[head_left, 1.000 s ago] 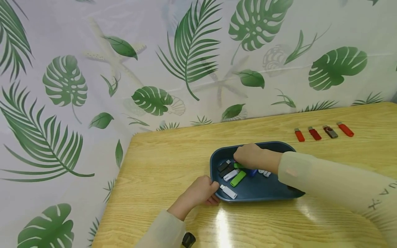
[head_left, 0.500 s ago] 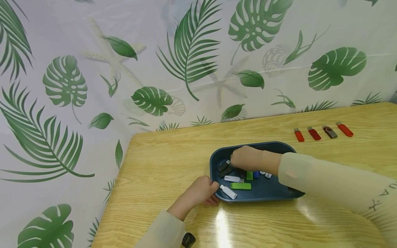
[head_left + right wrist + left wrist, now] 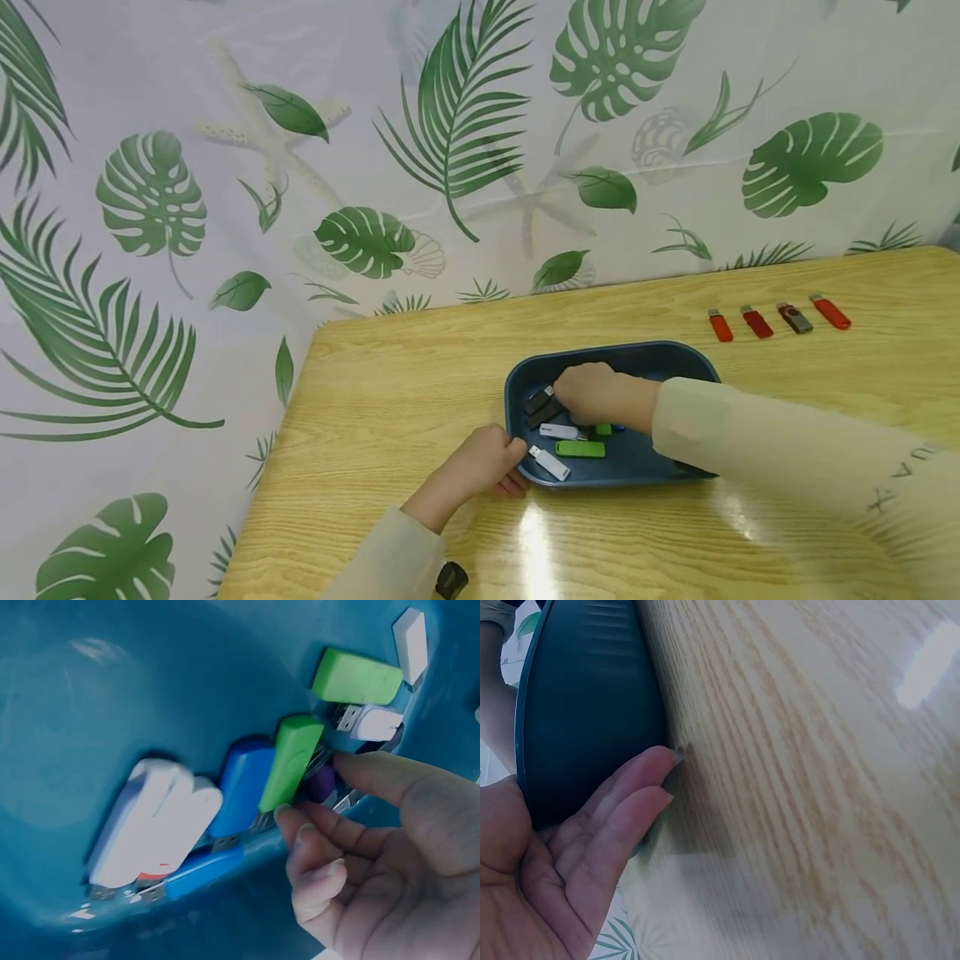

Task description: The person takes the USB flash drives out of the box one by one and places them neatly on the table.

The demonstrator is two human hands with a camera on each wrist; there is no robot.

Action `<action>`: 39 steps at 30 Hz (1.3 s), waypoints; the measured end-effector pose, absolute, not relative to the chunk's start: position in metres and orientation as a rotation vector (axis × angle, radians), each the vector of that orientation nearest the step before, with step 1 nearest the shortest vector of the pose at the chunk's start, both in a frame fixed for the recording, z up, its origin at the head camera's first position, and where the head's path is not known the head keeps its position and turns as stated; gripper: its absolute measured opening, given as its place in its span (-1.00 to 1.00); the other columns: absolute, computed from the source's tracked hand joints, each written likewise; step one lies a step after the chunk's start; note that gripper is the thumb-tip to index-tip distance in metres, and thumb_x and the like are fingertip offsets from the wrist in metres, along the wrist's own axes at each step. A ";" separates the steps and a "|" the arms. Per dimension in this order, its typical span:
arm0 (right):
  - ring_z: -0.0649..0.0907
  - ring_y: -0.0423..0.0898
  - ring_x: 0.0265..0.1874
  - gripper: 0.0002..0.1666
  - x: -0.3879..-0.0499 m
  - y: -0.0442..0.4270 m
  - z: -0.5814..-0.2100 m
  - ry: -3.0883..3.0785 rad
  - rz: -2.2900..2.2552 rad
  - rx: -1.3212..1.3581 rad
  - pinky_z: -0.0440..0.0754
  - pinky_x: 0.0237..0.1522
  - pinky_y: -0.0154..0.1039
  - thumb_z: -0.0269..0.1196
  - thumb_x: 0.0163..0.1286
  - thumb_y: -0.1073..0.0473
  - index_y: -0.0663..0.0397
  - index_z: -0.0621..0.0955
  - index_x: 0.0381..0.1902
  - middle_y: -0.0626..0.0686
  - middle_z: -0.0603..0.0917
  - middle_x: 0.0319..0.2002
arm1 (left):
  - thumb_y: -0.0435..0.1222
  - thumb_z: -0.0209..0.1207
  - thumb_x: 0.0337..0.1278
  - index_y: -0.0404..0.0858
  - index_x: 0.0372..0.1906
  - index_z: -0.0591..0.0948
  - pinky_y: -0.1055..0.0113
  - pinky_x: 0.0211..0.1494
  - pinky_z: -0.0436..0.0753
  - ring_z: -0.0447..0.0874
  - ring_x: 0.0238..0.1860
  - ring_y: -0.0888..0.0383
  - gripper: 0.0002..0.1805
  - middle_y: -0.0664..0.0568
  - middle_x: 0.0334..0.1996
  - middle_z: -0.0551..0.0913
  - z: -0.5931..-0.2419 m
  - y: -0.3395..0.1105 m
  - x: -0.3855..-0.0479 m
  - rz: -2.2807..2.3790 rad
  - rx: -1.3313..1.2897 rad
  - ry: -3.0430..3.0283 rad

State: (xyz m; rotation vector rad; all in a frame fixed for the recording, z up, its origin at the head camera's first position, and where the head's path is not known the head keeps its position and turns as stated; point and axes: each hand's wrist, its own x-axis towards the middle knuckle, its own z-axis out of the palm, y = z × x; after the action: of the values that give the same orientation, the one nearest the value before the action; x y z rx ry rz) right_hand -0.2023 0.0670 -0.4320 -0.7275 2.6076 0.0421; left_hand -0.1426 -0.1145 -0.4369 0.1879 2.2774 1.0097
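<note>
A dark blue tray (image 3: 630, 468) holds several USB flash drives. My left hand (image 3: 487, 457) grips its near left corner, thumb over the rim and fingers against the outer wall (image 3: 592, 712). My right hand (image 3: 588, 393) reaches down inside. In the right wrist view, its thumb and forefinger pinch a purple flash drive (image 3: 321, 784), partly hidden by the fingers. Beside those fingers lie a green flash drive (image 3: 292, 761) and a blue one (image 3: 244, 784). A second green flash drive (image 3: 580, 449) and a white one (image 3: 550, 463) lie nearer the tray's front.
On the wooden table (image 3: 390, 375), right of the tray at the back, a row of several flash drives includes a red one (image 3: 721, 326) and a grey-and-red one (image 3: 795, 317). A leaf-patterned cloth (image 3: 480, 150) hangs behind the table.
My right hand has shifted slightly left and down within the tray. The front green drive and a white one beside it have turned to lie nearly level. My left hand keeps its hold on the corner.
</note>
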 end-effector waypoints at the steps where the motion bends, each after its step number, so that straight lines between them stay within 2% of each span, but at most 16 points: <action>1: 0.47 -0.10 -0.54 -0.94 -0.202 0.065 -0.432 2.597 0.035 -0.708 0.54 -0.48 -0.19 0.26 0.20 0.27 0.11 0.59 -0.45 0.00 0.54 -0.48 | -0.30 -0.11 0.18 -0.42 -0.60 0.60 0.20 -0.49 0.67 0.71 -0.57 0.03 -0.61 -0.10 -0.63 0.69 -0.437 -0.115 -0.143 1.011 0.191 2.278; 5: 0.48 -0.07 -0.50 -0.95 -0.203 0.060 -0.429 2.562 -0.039 -0.613 0.50 -0.45 -0.22 0.29 0.17 0.30 0.13 0.60 -0.40 0.02 0.55 -0.43 | -0.30 -0.11 0.18 -0.41 -0.59 0.60 0.21 -0.49 0.67 0.72 -0.57 0.03 -0.61 -0.10 -0.63 0.69 -0.436 -0.115 -0.143 1.015 0.191 2.276; 10: 0.45 -0.09 -0.54 -0.94 -0.207 0.058 -0.427 2.558 -0.170 -0.528 0.39 -0.51 -0.26 0.26 0.16 0.35 0.11 0.58 -0.42 0.01 0.52 -0.47 | -0.29 -0.11 0.18 -0.41 -0.57 0.60 0.21 -0.48 0.67 0.72 -0.56 0.04 -0.62 -0.09 -0.62 0.69 -0.437 -0.115 -0.144 1.023 0.183 2.267; 15: 0.41 -0.11 -0.56 -0.87 -0.210 0.059 -0.429 2.598 -0.214 -0.564 0.38 -0.55 -0.27 0.26 0.13 0.39 0.07 0.57 -0.49 -0.03 0.52 -0.51 | -0.29 -0.11 0.18 -0.41 -0.58 0.60 0.21 -0.50 0.67 0.72 -0.57 0.04 -0.62 -0.09 -0.62 0.69 -0.437 -0.115 -0.146 1.024 0.198 2.266; 22: 0.45 -0.10 -0.48 -0.84 -0.208 0.060 -0.428 2.619 -0.157 -0.622 0.50 -0.43 -0.22 0.34 0.06 0.38 0.09 0.57 -0.43 -0.01 0.55 -0.45 | -0.29 -0.11 0.18 -0.41 -0.58 0.60 0.23 -0.52 0.66 0.71 -0.59 0.06 -0.62 -0.10 -0.63 0.69 -0.438 -0.114 -0.147 1.025 0.206 2.268; 30: 0.40 -0.13 -0.57 -0.76 -0.217 0.073 -0.418 2.519 -0.145 -0.657 0.36 -0.54 -0.29 0.37 0.03 0.30 0.05 0.48 -0.51 -0.03 0.45 -0.55 | -0.30 -0.11 0.18 -0.41 -0.56 0.60 0.22 -0.50 0.67 0.71 -0.58 0.06 -0.63 -0.09 -0.62 0.70 -0.438 -0.114 -0.145 1.020 0.187 2.273; 39: 0.35 -0.14 -0.63 -0.80 -0.223 0.087 -0.394 2.483 -0.151 -0.698 0.32 -0.57 -0.28 0.32 0.03 0.33 0.07 0.48 -0.47 -0.02 0.41 -0.60 | -0.29 -0.09 0.16 -0.42 -0.58 0.59 0.21 -0.50 0.67 0.71 -0.58 0.05 -0.63 -0.11 -0.62 0.70 -0.438 -0.115 -0.142 1.042 0.168 2.275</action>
State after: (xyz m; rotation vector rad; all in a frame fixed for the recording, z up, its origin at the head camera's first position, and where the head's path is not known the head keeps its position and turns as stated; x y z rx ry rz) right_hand -0.2231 0.0873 -0.3945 -0.6980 2.4831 -0.1505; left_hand -0.1417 -0.1149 -0.4384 0.1679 2.2747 1.0419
